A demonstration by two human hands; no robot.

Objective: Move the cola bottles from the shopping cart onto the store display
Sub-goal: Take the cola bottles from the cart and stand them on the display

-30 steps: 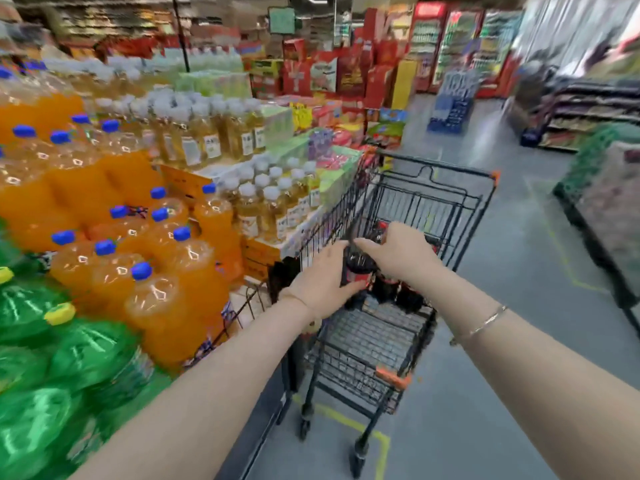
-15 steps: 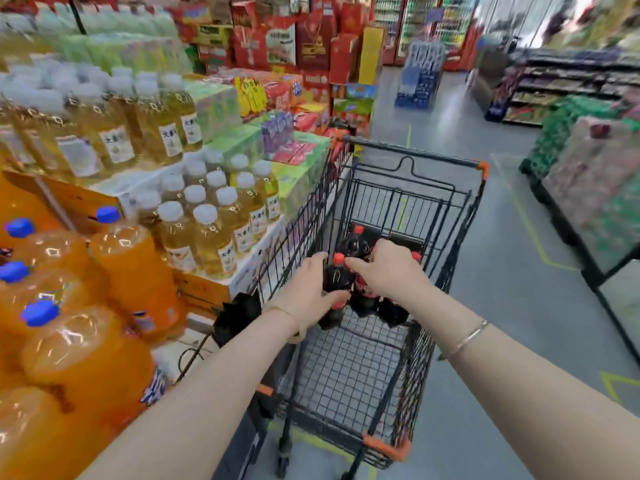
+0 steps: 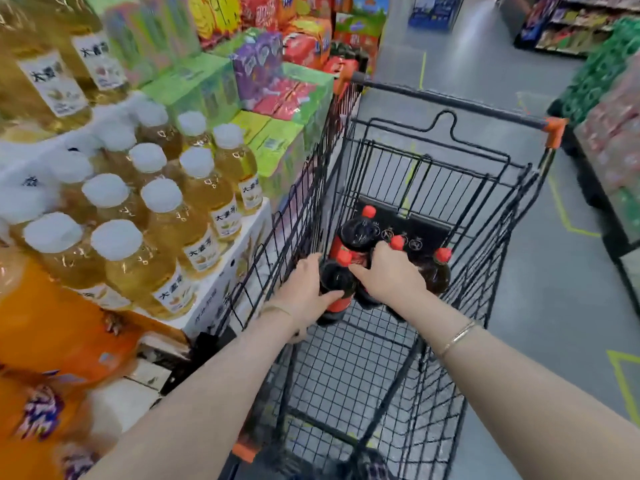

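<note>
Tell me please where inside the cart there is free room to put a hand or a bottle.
The near half of the black wire shopping cart, its mesh floor between the cola cluster and the near end, is bare. The far end is crowded: four dark red-capped cola bottles stand together, with the left hand and right hand on them.

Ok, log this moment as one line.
phase: grasping | left hand: grips cola bottle | right hand: on same bottle | location: shopping cart

The shopping cart (image 3: 446,109) is open on top; its wire side at nine o'clock stands against the store display (image 3: 221,271), bottles (image 3: 180,216) crowding there.
</note>
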